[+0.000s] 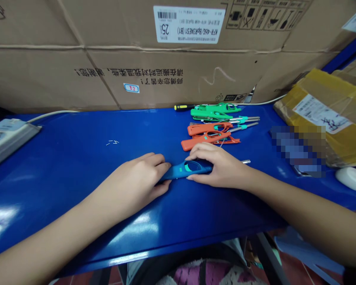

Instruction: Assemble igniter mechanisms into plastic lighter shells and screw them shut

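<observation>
A blue lighter (180, 170) with a teal trigger lies level between my hands, just above or on the blue table. My left hand (148, 178) wraps round its handle end, at the left. My right hand (215, 166) grips the other end, near the trigger opening, and a metal tip shows beyond it. Behind my right hand lie orange lighter shells (206, 139), and farther back green ones (210, 114), with metal tubes pointing right. A black and yellow screwdriver (184, 107) rests by the green shells.
Small white pins (112, 142) lie on the blue table (77, 158). A large cardboard box (136, 71) stands along the back. At the right are a taped yellow package (323, 114), a blurred flat object (299, 150) and a white mouse (353, 178). A white device (8, 138) sits far left.
</observation>
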The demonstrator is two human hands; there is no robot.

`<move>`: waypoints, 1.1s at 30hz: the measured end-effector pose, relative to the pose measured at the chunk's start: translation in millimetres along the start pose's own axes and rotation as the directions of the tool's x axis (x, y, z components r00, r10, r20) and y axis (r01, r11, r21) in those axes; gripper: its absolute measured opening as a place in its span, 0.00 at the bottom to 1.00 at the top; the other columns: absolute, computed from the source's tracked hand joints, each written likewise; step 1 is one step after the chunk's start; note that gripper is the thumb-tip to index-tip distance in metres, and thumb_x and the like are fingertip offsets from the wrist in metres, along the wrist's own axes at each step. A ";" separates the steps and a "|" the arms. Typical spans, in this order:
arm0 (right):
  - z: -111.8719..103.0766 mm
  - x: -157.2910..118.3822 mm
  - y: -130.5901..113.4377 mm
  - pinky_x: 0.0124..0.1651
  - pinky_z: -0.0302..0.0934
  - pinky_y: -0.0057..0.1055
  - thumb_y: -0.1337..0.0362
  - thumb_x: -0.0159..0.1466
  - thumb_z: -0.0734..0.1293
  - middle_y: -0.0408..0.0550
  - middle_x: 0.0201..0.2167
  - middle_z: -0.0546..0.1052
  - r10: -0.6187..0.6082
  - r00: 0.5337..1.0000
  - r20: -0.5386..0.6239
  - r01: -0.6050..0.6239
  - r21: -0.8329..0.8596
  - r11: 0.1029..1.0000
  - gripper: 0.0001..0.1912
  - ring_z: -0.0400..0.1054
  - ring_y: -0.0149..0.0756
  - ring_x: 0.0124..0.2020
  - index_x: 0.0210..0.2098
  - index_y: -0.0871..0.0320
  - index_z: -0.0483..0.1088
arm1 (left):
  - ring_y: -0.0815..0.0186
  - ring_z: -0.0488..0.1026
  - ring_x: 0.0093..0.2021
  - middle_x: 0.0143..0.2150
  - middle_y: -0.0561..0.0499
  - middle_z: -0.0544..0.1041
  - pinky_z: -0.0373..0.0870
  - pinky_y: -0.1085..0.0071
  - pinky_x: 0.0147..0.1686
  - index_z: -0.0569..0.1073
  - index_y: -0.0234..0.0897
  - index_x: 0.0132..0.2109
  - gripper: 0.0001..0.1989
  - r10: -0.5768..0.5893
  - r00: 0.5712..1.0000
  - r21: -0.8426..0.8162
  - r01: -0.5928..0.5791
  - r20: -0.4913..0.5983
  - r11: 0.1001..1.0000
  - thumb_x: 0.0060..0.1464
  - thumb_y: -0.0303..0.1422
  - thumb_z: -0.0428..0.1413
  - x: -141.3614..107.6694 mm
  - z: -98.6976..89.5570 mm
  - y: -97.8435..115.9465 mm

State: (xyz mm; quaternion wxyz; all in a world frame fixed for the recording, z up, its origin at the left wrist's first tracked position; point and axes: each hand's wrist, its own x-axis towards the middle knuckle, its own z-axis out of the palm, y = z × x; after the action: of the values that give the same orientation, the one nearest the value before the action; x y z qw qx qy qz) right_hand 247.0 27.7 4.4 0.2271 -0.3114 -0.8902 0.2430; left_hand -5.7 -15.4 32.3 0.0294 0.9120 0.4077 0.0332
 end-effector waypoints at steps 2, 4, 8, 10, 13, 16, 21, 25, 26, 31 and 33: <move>-0.7 0.2 -0.2 0.55 0.65 0.41 0.60 0.60 0.75 0.51 0.44 0.77 -0.006 1.000 0.014 0.007 -0.035 0.999 0.15 0.72 0.43 0.49 0.44 0.56 0.74 | 0.52 0.78 0.43 0.43 0.43 0.79 0.77 0.58 0.37 0.77 0.35 0.51 0.12 0.013 1.000 0.056 -0.013 0.007 0.998 0.62 0.34 0.57 0.3 0.5 1.7; -2.0 0.2 -0.6 0.55 0.65 0.42 0.58 0.61 0.74 0.52 0.44 0.77 -0.011 0.999 0.030 0.013 -0.079 0.997 0.15 0.71 0.44 0.50 0.45 0.57 0.74 | 0.51 0.78 0.43 0.43 0.43 0.79 0.77 0.58 0.36 0.77 0.34 0.50 0.12 0.029 0.999 0.112 -0.031 0.019 0.993 0.63 0.34 0.56 1.3 0.3 2.9; -6.5 -2.7 -1.1 0.54 0.67 0.41 0.59 0.64 0.71 0.53 0.49 0.77 -0.016 0.997 0.075 0.028 -0.167 0.986 0.16 0.73 0.45 0.50 0.50 0.58 0.74 | 0.51 0.79 0.44 0.44 0.43 0.79 0.77 0.59 0.36 0.77 0.33 0.51 0.14 0.048 0.999 0.126 -0.049 0.017 0.991 0.63 0.36 0.56 4.5 -1.6 -0.1; -9.2 -5.1 -0.7 0.52 0.69 0.39 0.62 0.66 0.68 0.53 0.51 0.76 -0.016 0.993 0.116 0.039 -0.204 0.978 0.16 0.74 0.43 0.49 0.52 0.58 0.73 | 0.54 0.79 0.42 0.43 0.45 0.79 0.76 0.62 0.35 0.76 0.35 0.52 0.13 0.029 0.999 0.092 -0.032 0.028 0.995 0.63 0.35 0.57 6.1 -2.8 -4.5; -12.5 -7.9 0.5 0.50 0.71 0.38 0.64 0.69 0.65 0.53 0.52 0.76 -0.027 0.989 0.147 0.064 -0.252 0.966 0.14 0.75 0.42 0.48 0.53 0.58 0.74 | 0.58 0.80 0.39 0.42 0.49 0.79 0.75 0.65 0.34 0.76 0.39 0.54 0.13 0.019 0.999 0.023 -0.020 0.051 1.000 0.64 0.35 0.57 7.7 -3.6 -11.6; -15.0 -8.6 1.6 0.50 0.71 0.39 0.64 0.70 0.64 0.53 0.51 0.77 -0.036 0.992 0.122 0.067 -0.258 0.964 0.14 0.76 0.43 0.48 0.53 0.59 0.74 | 0.58 0.80 0.41 0.43 0.50 0.79 0.75 0.65 0.36 0.75 0.38 0.55 0.14 0.035 0.999 -0.014 -0.035 0.025 0.999 0.65 0.35 0.55 7.9 -2.2 -16.0; -17.9 -8.4 1.0 0.51 0.71 0.38 0.63 0.70 0.65 0.52 0.49 0.79 -0.030 0.996 0.085 0.050 -0.240 0.969 0.13 0.76 0.42 0.47 0.51 0.59 0.76 | 0.58 0.79 0.40 0.43 0.49 0.78 0.75 0.63 0.37 0.75 0.37 0.54 0.14 0.059 0.998 -0.034 -0.060 -0.023 0.998 0.68 0.37 0.52 7.1 0.6 -15.9; -20.1 -8.8 -1.4 0.49 0.71 0.38 0.63 0.71 0.64 0.51 0.46 0.80 -0.001 0.996 0.091 0.023 -0.245 0.969 0.13 0.76 0.42 0.45 0.49 0.59 0.77 | 0.59 0.79 0.39 0.42 0.49 0.78 0.74 0.64 0.36 0.75 0.37 0.53 0.14 0.056 0.998 -0.062 -0.058 -0.034 0.996 0.69 0.37 0.50 7.7 1.9 -13.7; -20.5 -8.9 -1.9 0.49 0.71 0.37 0.63 0.71 0.64 0.51 0.45 0.80 0.005 0.996 0.092 0.018 -0.243 0.970 0.12 0.76 0.42 0.45 0.49 0.59 0.77 | 0.59 0.79 0.39 0.41 0.49 0.78 0.73 0.65 0.35 0.75 0.38 0.53 0.14 0.056 0.998 -0.072 -0.058 -0.035 0.996 0.69 0.37 0.50 8.0 2.2 -13.3; -20.5 -9.9 -1.3 0.49 0.70 0.36 0.63 0.70 0.65 0.50 0.44 0.81 0.007 0.997 0.078 0.012 -0.241 0.971 0.12 0.77 0.41 0.45 0.48 0.60 0.77 | 0.60 0.78 0.38 0.40 0.49 0.78 0.71 0.66 0.36 0.75 0.38 0.52 0.14 0.048 0.998 -0.107 -0.052 -0.033 0.993 0.69 0.38 0.48 7.8 1.6 -12.9; -19.9 -9.7 -0.2 0.49 0.70 0.37 0.63 0.70 0.65 0.50 0.44 0.80 -0.010 0.998 0.059 0.025 -0.246 0.969 0.11 0.77 0.41 0.45 0.48 0.60 0.77 | 0.60 0.78 0.37 0.40 0.49 0.78 0.70 0.66 0.36 0.75 0.38 0.51 0.14 0.036 0.999 -0.130 -0.040 -0.030 0.991 0.69 0.38 0.48 7.3 0.3 -12.7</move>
State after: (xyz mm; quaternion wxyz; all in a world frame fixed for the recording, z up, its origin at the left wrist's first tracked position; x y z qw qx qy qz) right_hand 264.8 26.9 17.5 0.1629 -0.3222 -0.9224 0.1371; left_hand -10.2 -1.5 31.2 0.0829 0.9151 0.3877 0.0730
